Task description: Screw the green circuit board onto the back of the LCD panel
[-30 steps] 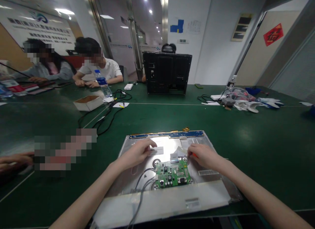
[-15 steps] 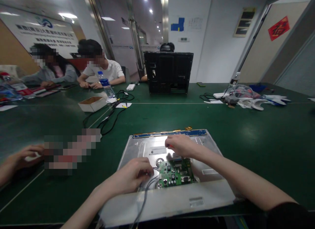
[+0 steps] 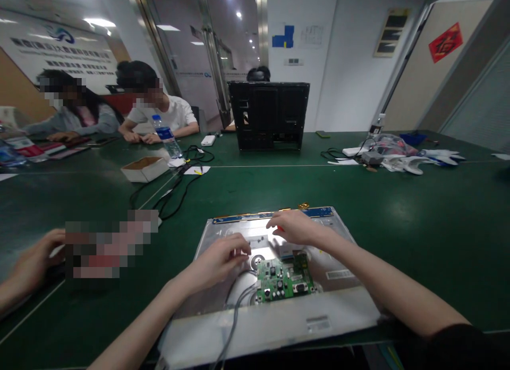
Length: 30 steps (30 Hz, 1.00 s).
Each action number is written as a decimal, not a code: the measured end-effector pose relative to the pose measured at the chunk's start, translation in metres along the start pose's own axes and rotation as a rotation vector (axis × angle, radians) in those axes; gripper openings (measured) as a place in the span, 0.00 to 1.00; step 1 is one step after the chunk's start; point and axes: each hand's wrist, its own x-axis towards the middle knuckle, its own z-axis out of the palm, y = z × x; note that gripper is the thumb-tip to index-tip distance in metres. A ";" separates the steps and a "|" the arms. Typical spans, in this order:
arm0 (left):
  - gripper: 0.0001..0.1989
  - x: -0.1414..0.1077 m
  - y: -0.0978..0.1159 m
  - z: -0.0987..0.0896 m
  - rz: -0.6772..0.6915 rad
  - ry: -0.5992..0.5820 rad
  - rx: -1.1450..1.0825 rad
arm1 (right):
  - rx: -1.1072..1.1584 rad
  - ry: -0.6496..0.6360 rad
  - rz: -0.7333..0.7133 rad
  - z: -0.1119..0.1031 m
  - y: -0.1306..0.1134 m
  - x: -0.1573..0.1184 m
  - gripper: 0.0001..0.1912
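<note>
A flat metal display panel point(image 3: 342, 291) lies back side up on the table in front of me. A green circuit board point(image 3: 285, 277) sits on it, with grey cables point(image 3: 235, 317) running from its left side toward me. My left hand point(image 3: 225, 256) hovers by the round metal part left of the board, fingers bent, thumb apart, nothing visible in them. Above the panel's far half, my right hand point(image 3: 295, 226) is closed around a small red object point(image 3: 280, 229), mostly hidden by the fingers. Small dark bits point(image 3: 261, 240), maybe screws, lie on the metal between the hands.
Another person's hand point(image 3: 37, 261) rests at the left beside a blurred-out area. A white box point(image 3: 145, 169), black cables point(image 3: 181, 197) and a water bottle point(image 3: 166, 136) are farther back. A black monitor housing point(image 3: 269, 115) stands upright ahead; white gloves point(image 3: 402, 164) lie right.
My left hand has lifted off the cables beside the board and moved up and away from me, its fingers loosening. My right hand stays nearly in place with the red object.
</note>
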 end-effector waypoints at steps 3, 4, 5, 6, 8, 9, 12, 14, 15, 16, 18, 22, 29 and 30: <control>0.06 0.017 -0.009 -0.004 -0.018 0.051 0.046 | 0.044 -0.016 0.050 -0.010 0.012 -0.027 0.12; 0.06 0.023 -0.013 -0.004 -0.021 0.063 0.061 | 0.064 -0.037 0.057 -0.012 0.016 -0.035 0.11; 0.06 0.028 -0.016 -0.003 -0.022 0.067 0.073 | 0.083 -0.061 0.055 -0.012 0.020 -0.042 0.10; 0.05 0.032 -0.019 -0.002 -0.019 0.063 0.081 | 0.103 -0.084 0.049 -0.012 0.023 -0.049 0.10; 0.05 0.039 -0.024 0.001 -0.009 0.043 0.088 | 0.140 -0.126 0.029 -0.008 0.026 -0.057 0.11; 0.05 0.042 -0.025 0.003 -0.006 0.032 0.083 | 0.156 -0.143 0.022 -0.005 0.026 -0.059 0.12; 0.06 0.045 -0.029 0.007 -0.026 0.034 0.025 | 0.195 -0.167 0.033 0.007 0.023 -0.061 0.14; 0.08 0.045 -0.030 0.008 -0.060 0.057 -0.032 | 0.215 -0.163 0.069 0.014 0.020 -0.060 0.18; 0.09 0.044 -0.030 0.007 -0.079 0.073 -0.053 | 0.224 -0.156 0.093 0.017 0.019 -0.060 0.19; 0.10 0.044 -0.030 0.007 -0.095 0.086 -0.065 | 0.235 -0.150 0.118 0.020 0.018 -0.060 0.21; 0.10 0.042 -0.029 0.005 -0.110 0.117 -0.066 | 0.261 -0.141 0.166 0.021 0.018 -0.061 0.22; 0.11 0.039 -0.027 0.004 -0.077 0.146 -0.044 | 0.348 -0.135 0.227 0.016 0.019 -0.062 0.21; 0.10 0.032 -0.017 0.005 0.021 -0.028 -0.112 | 0.584 -0.086 0.289 0.009 0.025 -0.058 0.09; 0.08 0.031 -0.014 0.005 0.032 -0.047 -0.120 | 0.613 -0.081 0.307 0.009 0.026 -0.058 0.09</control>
